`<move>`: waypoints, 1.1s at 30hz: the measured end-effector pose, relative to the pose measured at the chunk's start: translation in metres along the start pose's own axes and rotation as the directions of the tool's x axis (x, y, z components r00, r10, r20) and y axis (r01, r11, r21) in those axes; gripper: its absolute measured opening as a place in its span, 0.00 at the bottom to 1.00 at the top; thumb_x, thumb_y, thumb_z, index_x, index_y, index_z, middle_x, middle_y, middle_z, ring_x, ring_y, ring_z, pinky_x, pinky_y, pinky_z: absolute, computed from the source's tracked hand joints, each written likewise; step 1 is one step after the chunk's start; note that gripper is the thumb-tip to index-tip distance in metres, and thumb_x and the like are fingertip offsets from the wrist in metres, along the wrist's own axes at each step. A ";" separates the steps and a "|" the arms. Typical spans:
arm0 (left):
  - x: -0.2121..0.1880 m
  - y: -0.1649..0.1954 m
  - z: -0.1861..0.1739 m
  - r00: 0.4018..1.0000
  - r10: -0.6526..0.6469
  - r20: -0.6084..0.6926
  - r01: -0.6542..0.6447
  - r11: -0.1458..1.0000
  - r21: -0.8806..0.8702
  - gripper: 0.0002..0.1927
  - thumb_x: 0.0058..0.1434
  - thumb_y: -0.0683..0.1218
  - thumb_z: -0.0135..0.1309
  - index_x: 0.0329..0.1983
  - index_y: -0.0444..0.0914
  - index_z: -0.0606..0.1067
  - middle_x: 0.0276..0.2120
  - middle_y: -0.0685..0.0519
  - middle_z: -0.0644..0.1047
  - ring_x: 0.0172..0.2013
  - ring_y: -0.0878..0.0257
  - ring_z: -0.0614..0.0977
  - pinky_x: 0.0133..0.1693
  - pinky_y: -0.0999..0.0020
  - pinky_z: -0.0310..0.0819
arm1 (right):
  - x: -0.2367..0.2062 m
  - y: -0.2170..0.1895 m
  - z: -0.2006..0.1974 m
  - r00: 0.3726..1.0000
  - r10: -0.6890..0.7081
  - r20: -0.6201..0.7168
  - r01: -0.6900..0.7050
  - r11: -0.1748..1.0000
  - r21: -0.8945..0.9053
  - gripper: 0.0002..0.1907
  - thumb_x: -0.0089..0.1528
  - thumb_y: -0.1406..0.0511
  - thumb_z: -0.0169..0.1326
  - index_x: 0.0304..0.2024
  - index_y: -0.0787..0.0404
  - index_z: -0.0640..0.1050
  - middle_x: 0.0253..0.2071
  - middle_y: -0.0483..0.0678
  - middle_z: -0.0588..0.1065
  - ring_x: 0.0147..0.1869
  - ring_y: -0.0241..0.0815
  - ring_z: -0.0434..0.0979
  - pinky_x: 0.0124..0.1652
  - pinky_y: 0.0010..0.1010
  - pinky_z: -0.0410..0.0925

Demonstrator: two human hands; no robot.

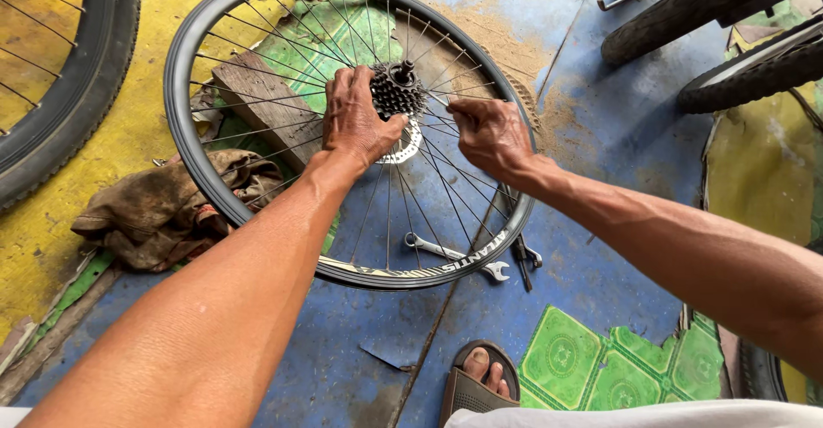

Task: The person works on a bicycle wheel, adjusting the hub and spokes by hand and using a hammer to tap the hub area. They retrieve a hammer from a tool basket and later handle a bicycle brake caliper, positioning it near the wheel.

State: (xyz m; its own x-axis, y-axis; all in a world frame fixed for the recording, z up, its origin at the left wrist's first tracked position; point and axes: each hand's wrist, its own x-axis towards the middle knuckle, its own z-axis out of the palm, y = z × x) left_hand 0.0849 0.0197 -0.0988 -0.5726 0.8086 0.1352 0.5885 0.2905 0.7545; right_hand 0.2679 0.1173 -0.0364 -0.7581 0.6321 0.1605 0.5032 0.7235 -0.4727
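We lay the bare wheel rim (pixel 184 128) flat on the floor, gear cluster (pixel 396 92) facing up at the hub. Left hand (pixel 356 119) clamps over the near side of the cluster, fingers wrapped on the cogs, thumb toward the silver disc (pixel 410 147) beneath. Right hand (pixel 490 135) sits just right of that grip, fingertips pinched on a spoke (pixel 454 171); whether something small lies between them we cannot tell. Judgement: the left hold should stay firm so the hub does not turn while the right works the spoke, pinch close to the hub. Below the grip, inside the rim, lies a spanner (pixel 454 256); pliers (pixel 523 261) cross the rim beside it. Left of the grip: wooden block (pixel 257 102), dirty rag (pixel 163 209).
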 end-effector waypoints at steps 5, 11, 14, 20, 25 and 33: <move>0.002 -0.001 0.002 0.966 0.208 -0.157 -0.197 0.977 0.084 0.43 0.41 0.55 0.76 0.52 0.34 0.65 0.54 0.35 0.67 0.59 0.41 0.69 0.58 0.48 0.68 | 0.000 0.002 0.002 0.985 0.150 0.080 -0.142 0.985 -0.095 0.13 0.68 0.67 0.50 0.50 0.58 0.83 0.40 0.52 0.84 0.25 0.44 0.79 0.25 0.37 0.71; -0.003 0.002 -0.005 0.991 0.129 -0.042 -0.131 0.991 -0.034 0.38 0.44 0.52 0.76 0.48 0.37 0.63 0.47 0.44 0.72 0.53 0.46 0.72 0.54 0.53 0.70 | -0.006 0.004 0.005 0.998 -0.060 -0.031 0.059 0.998 -0.021 0.13 0.65 0.69 0.51 0.48 0.62 0.84 0.41 0.53 0.83 0.28 0.40 0.82 0.30 0.33 0.75; -0.003 0.004 -0.007 0.990 0.126 -0.061 -0.128 0.992 -0.015 0.39 0.43 0.52 0.76 0.48 0.37 0.63 0.47 0.44 0.71 0.52 0.46 0.72 0.54 0.54 0.70 | -0.005 0.003 0.009 0.989 0.129 0.075 -0.129 0.992 -0.004 0.14 0.66 0.66 0.50 0.50 0.60 0.82 0.39 0.53 0.82 0.23 0.43 0.80 0.24 0.37 0.74; -0.004 0.002 -0.005 0.985 0.138 -0.102 -0.143 0.989 -0.034 0.47 0.41 0.53 0.77 0.58 0.35 0.62 0.49 0.43 0.66 0.51 0.49 0.71 0.55 0.57 0.69 | -0.006 -0.005 0.003 0.991 -0.128 -0.031 0.127 0.991 -0.033 0.13 0.67 0.67 0.52 0.50 0.61 0.84 0.33 0.55 0.84 0.24 0.35 0.79 0.27 0.30 0.71; -0.003 0.006 -0.004 1.000 -0.002 0.006 0.002 1.000 0.019 0.44 0.43 0.54 0.76 0.58 0.36 0.66 0.51 0.44 0.64 0.54 0.50 0.70 0.55 0.60 0.71 | -0.008 -0.018 0.004 0.977 0.137 0.163 -0.129 0.990 -0.058 0.15 0.68 0.66 0.46 0.51 0.55 0.82 0.34 0.51 0.83 0.19 0.49 0.74 0.19 0.42 0.66; -0.010 0.013 -0.010 1.000 -0.002 -0.027 0.002 1.000 0.006 0.45 0.44 0.53 0.76 0.60 0.35 0.66 0.52 0.42 0.64 0.55 0.46 0.69 0.55 0.55 0.70 | 0.003 -0.006 0.001 0.981 -0.195 -0.026 0.192 0.978 -0.086 0.12 0.67 0.65 0.52 0.48 0.58 0.84 0.37 0.52 0.83 0.29 0.43 0.81 0.30 0.35 0.73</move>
State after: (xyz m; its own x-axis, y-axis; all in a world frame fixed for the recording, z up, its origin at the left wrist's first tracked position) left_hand 0.0927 0.0101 -0.0843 -0.5890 0.7939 0.1507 0.5903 0.2953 0.7512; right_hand 0.2626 0.1145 -0.0346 -0.8303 0.4863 0.2722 0.3822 0.8524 -0.3569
